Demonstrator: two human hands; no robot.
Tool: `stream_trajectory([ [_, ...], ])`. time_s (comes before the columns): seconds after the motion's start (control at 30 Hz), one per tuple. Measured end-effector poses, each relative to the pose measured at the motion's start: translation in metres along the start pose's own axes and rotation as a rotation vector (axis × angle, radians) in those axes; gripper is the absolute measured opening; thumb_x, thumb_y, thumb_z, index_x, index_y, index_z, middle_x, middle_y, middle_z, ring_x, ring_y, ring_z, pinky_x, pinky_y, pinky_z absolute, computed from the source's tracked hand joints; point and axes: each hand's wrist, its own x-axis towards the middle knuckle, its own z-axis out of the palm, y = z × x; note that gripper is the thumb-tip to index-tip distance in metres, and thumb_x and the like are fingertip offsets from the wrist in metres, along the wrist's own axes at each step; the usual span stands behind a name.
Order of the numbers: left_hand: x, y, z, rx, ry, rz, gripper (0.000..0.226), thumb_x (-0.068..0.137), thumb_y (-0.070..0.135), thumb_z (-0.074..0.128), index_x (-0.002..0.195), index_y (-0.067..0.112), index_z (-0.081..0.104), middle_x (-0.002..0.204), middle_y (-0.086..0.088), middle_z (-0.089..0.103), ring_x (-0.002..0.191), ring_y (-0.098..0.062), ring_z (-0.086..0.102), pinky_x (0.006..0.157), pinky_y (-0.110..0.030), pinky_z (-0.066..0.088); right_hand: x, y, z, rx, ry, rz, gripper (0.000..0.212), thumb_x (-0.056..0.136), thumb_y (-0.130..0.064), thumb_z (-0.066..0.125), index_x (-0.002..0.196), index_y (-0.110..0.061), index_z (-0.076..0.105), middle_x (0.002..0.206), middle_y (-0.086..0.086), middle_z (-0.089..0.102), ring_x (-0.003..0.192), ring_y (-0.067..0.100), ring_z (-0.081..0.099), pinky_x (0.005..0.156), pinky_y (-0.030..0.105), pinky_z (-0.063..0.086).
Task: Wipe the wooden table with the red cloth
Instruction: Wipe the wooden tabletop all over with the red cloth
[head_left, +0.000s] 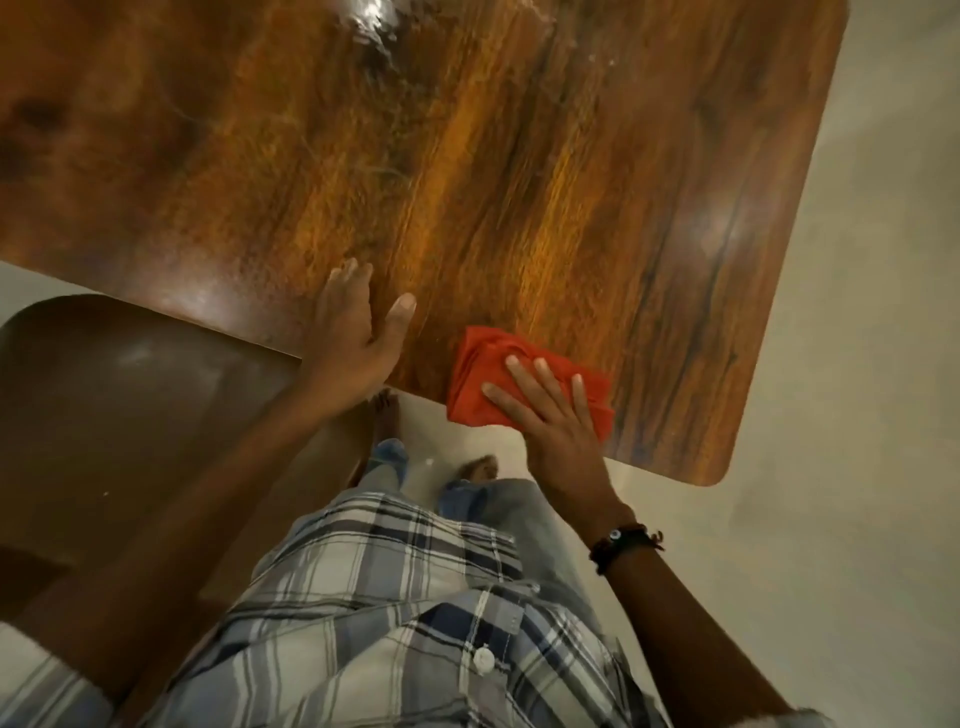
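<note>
A person's right hand (545, 415), fingers spread flat, presses a crumpled red cloth (478, 374) onto the glossy brown wooden table (519, 182) at its near edge, toward the right corner. Left hand (358, 332) lies open, empty, bracing nearby. Judgement: keep palm pressure even w/ overlapping strokes toward the far smears.

Brown chair seat (130, 415), smooth and rounded, tucked partly under the near edge at left. Pale floor (857, 415) all around, lit unevenly. Plaid shirt (389, 623) in blue, grey and white at bottom, one white button (483, 660) showing. Blue jeans (467, 499) below it. Two bare feet (384, 415) on the floor. Dark beaded bracelet (621, 543) with one pale bead.
</note>
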Motion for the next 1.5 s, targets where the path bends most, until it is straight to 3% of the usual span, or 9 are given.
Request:
stream_trajectory([
  [0.07, 0.009, 0.0, -0.005, 0.009, -0.031, 0.046, 0.069, 0.101, 0.048, 0.035, 0.155, 0.009, 0.015, 0.164, -0.009, 0.008, 0.152, -0.023, 0.001, 0.122, -0.042, 0.007, -0.002, 0.023, -0.011, 0.027, 0.021, 0.11, 0.074, 0.095, -0.007, 0.053, 0.15, -0.043, 0.019, 0.163, -0.011, 0.007, 0.151, 0.018, 0.0, 0.12, 0.057, 0.005],
  [0.27, 0.024, 0.001, -0.012, 0.01, 0.004, 0.069, 0.065, 0.103, 0.046, 0.032, 0.155, 0.01, 0.018, 0.164, -0.009, 0.009, 0.152, -0.022, 0.001, 0.122, -0.043, 0.007, 0.099, 0.021, -0.033, 0.229, 0.102, 0.358, 0.047, 0.105, -0.027, 0.037, 0.15, -0.038, 0.027, 0.163, -0.004, 0.009, 0.151, 0.027, -0.004, 0.116, 0.063, -0.008],
  [0.43, 0.021, 0.017, -0.002, -0.045, 0.071, 0.08, 0.062, 0.104, 0.046, 0.027, 0.155, 0.012, 0.02, 0.164, -0.007, 0.012, 0.152, -0.02, 0.003, 0.123, -0.043, 0.008, 0.14, -0.04, -0.016, 0.163, 0.082, 0.082, 0.057, 0.1, -0.013, 0.044, 0.151, -0.033, 0.028, 0.163, -0.001, 0.014, 0.151, 0.029, 0.0, 0.115, 0.065, -0.007],
  [0.63, 0.036, 0.038, 0.012, -0.016, 0.063, 0.12, 0.061, 0.104, 0.045, 0.028, 0.154, 0.01, 0.022, 0.164, -0.008, 0.014, 0.152, -0.021, 0.003, 0.123, -0.041, 0.008, 0.055, -0.028, 0.006, -0.084, -0.049, -0.229, 0.067, 0.095, -0.016, 0.049, 0.151, -0.038, 0.022, 0.163, -0.004, 0.013, 0.151, 0.022, 0.005, 0.118, 0.06, 0.007],
  [0.8, 0.047, 0.054, 0.024, 0.008, -0.022, 0.128, 0.061, 0.104, 0.044, 0.027, 0.155, 0.01, 0.02, 0.163, -0.009, 0.013, 0.152, -0.021, 0.002, 0.123, -0.041, 0.007, 0.037, 0.065, -0.031, -0.049, -0.025, -0.006, 0.06, 0.097, -0.018, 0.049, 0.15, -0.037, 0.028, 0.162, -0.007, 0.014, 0.151, 0.019, 0.006, 0.118, 0.06, 0.009],
  [1.03, 0.058, 0.049, 0.023, 0.005, -0.028, 0.087, 0.06, 0.104, 0.044, 0.026, 0.155, 0.011, 0.02, 0.164, -0.006, 0.013, 0.152, -0.02, 0.002, 0.123, -0.045, 0.007, 0.183, 0.115, -0.089, 0.248, 0.135, 0.403, 0.043, 0.105, -0.031, 0.037, 0.148, -0.034, 0.036, 0.163, 0.0, 0.016, 0.151, 0.028, 0.004, 0.114, 0.067, -0.002],
  [1.3, 0.066, 0.042, 0.005, -0.054, 0.252, 0.107, 0.06, 0.102, 0.046, 0.027, 0.151, 0.012, 0.032, 0.161, -0.006, 0.024, 0.151, -0.02, 0.011, 0.122, -0.038, 0.012, 0.222, -0.008, -0.045, 0.138, 0.04, -0.109, 0.051, 0.102, -0.019, 0.04, 0.151, -0.031, 0.03, 0.163, -0.002, 0.012, 0.151, 0.026, -0.001, 0.116, 0.063, -0.008],
  [1.4, 0.075, 0.04, -0.001, -0.03, 0.248, 0.103, 0.061, 0.102, 0.047, 0.026, 0.151, 0.012, 0.033, 0.16, -0.006, 0.026, 0.151, -0.02, 0.013, 0.123, -0.04, 0.013, 0.177, 0.001, -0.031, -0.034, 0.019, -0.306, 0.062, 0.097, -0.014, 0.046, 0.151, -0.034, 0.024, 0.163, -0.003, 0.014, 0.151, 0.023, 0.004, 0.118, 0.062, 0.002],
  [1.5, 0.089, 0.035, -0.007, 0.034, 0.187, 0.109, 0.061, 0.102, 0.048, 0.029, 0.151, 0.01, 0.032, 0.161, -0.008, 0.025, 0.151, -0.022, 0.013, 0.122, -0.043, 0.013, 0.162, 0.051, -0.042, -0.083, 0.018, -0.288, 0.067, 0.095, -0.012, 0.052, 0.149, -0.04, 0.025, 0.162, -0.006, 0.017, 0.15, 0.02, 0.009, 0.117, 0.062, 0.008],
])
